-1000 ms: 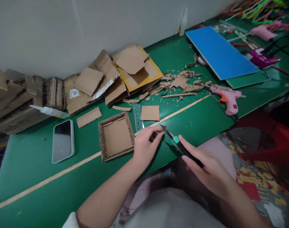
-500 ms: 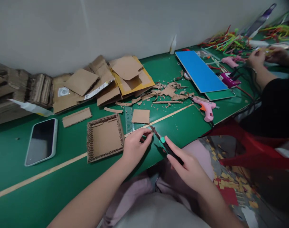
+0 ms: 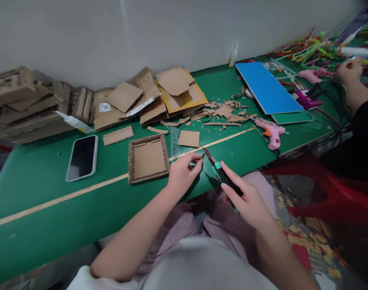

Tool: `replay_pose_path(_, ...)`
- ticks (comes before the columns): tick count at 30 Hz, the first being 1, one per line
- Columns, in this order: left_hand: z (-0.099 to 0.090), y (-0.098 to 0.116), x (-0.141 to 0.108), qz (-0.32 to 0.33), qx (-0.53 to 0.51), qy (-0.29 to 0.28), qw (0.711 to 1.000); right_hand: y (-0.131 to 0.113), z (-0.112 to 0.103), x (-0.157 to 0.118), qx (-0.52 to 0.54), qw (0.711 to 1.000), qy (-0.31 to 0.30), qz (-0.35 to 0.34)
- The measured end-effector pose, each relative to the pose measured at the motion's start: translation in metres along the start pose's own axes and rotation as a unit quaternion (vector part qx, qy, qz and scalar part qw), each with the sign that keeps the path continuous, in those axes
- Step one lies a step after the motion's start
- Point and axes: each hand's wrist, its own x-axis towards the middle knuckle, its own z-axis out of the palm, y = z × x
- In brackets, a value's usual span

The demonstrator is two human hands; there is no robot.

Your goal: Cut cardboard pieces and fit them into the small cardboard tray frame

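Note:
My right hand is closed round a black and green utility knife, its blade out and angled up toward my left fingertips. In my left hand a small dark strip of cardboard is pinched between thumb and finger, close to the blade tip; whether they touch I cannot tell. Just left of that hand lies a shallow cardboard tray with corrugated edging along its rim. A small cardboard square lies beyond my left hand, beside a clear ruler.
A phone, a glue bottle and stacked cardboard are on the left. Cardboard scraps litter the back, near a blue board. A pink glue gun lies right. A co-worker's hand is at far right.
The view has swung left, so things appear shifted to the right. The blade tip has come slightly away from my left fingertips; both hands keep their grips.

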Motion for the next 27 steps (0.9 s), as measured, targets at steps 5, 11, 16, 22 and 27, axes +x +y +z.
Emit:
replay_pose_path(5,0.0035,0.0001,-0.0056,0.003,0.003,0.018,1.000,-0.0038,-0.0035,-0.0033,0.000,1.000,-0.010,0.001)
replay_pose_path(11,0.0055,0.0010,-0.0059,-0.001,0.007,0.027,1.000,-0.0060,-0.0042,-0.0031,-0.017,1.000,-0.016,-0.020)
replay_pose_path(16,0.0053,0.0017,-0.0055,0.001,0.009,0.027,1.000,-0.0055,-0.0033,-0.0030,-0.019,0.999,-0.019,-0.025)
replay_pose_path(22,0.0055,0.0019,-0.0056,0.001,0.011,0.023,1.000,-0.0040,-0.0008,-0.0046,-0.038,0.999,-0.011,-0.035)
replay_pose_path(27,0.0045,0.0034,-0.0048,-0.008,0.015,0.014,1.000,-0.0030,-0.0001,-0.0058,-0.049,0.998,-0.006,-0.042)
